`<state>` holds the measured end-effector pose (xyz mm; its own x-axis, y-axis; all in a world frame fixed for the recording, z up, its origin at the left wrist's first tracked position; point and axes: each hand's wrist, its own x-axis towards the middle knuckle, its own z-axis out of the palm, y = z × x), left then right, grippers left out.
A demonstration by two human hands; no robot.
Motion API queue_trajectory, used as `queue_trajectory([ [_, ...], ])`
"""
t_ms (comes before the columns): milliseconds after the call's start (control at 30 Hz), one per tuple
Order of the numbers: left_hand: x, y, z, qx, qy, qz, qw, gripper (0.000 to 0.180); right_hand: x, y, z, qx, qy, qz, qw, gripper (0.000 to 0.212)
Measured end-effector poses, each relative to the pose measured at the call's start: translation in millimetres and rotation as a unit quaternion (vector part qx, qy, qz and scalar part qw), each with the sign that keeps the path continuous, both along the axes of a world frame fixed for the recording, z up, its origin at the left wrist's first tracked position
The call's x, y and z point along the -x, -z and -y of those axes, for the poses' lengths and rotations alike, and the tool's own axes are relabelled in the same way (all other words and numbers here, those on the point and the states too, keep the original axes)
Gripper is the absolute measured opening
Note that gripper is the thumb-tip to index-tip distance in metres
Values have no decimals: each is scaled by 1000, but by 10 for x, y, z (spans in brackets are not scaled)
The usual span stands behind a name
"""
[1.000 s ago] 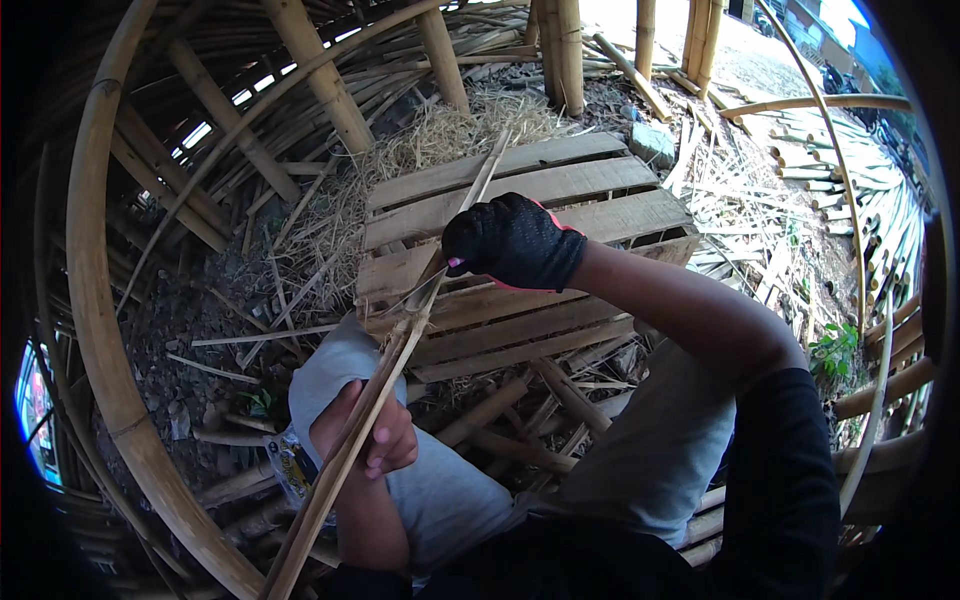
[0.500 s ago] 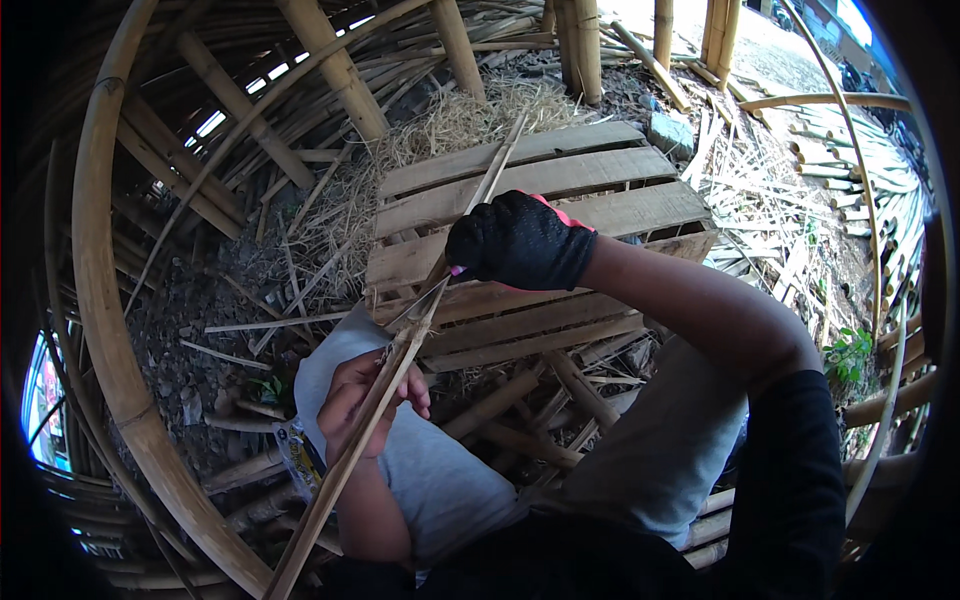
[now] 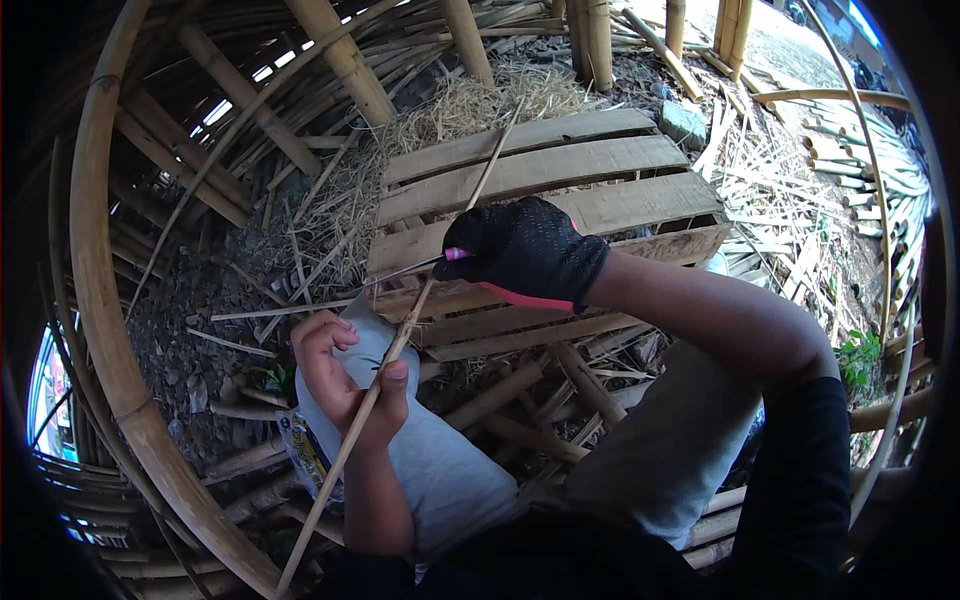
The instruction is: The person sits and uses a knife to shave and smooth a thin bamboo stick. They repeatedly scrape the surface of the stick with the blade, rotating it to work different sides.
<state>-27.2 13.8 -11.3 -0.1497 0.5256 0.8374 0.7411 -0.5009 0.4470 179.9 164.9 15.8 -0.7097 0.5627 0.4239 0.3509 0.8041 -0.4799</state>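
Note:
A long, thin bamboo strip (image 3: pixel 345 455) slants from the lower left up over the wooden slatted platform (image 3: pixel 540 165). My bare left hand (image 3: pixel 355 385) supports it, thumb beside the strip and fingers loosely curled away from it. Higher up, my right hand (image 3: pixel 520 250), in a black glove with a red edge, is closed round a knife with a pink handle (image 3: pixel 457 254). The knife's narrow blade (image 3: pixel 405 270) points left, near the strip. Whether the glove also grips the strip is hidden. A frayed node shows on the strip between my hands.
A thick curved bamboo pole (image 3: pixel 105 310) arcs along the left. Dry shavings (image 3: pixel 480 105) lie behind the platform, with a greenish block (image 3: pixel 684 122) at its far right. Cut bamboo poles (image 3: pixel 850 170) are stacked at the right. A plastic packet (image 3: pixel 300 450) lies by my left leg.
The knife blade has swung from lying along the strip to pointing left. My left fingers have lifted and loosened, and the strip now looks narrower.

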Motion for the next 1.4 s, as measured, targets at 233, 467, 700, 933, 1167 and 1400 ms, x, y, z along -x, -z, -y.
queue_trajectory([
  [233,-33,-48,67,-53,298,221,927,60,-100,-24,-183,74,96,-17,993,41],
  [467,-215,-370,534,-58,360,173,915,63,-134,173,-373,130,31,-41,990,45],
  [700,-274,-513,759,-109,466,159,863,39,-158,13,-242,48,-34,-30,998,24],
  [933,-198,-283,529,-287,324,152,889,34,-59,48,-67,37,-84,-90,992,11],
  [1167,-342,-268,400,-149,492,221,829,57,-82,7,60,-98,-29,-101,990,16],
  [1400,-384,-203,376,-132,455,218,853,61,-209,-313,681,-71,99,100,988,25],
])
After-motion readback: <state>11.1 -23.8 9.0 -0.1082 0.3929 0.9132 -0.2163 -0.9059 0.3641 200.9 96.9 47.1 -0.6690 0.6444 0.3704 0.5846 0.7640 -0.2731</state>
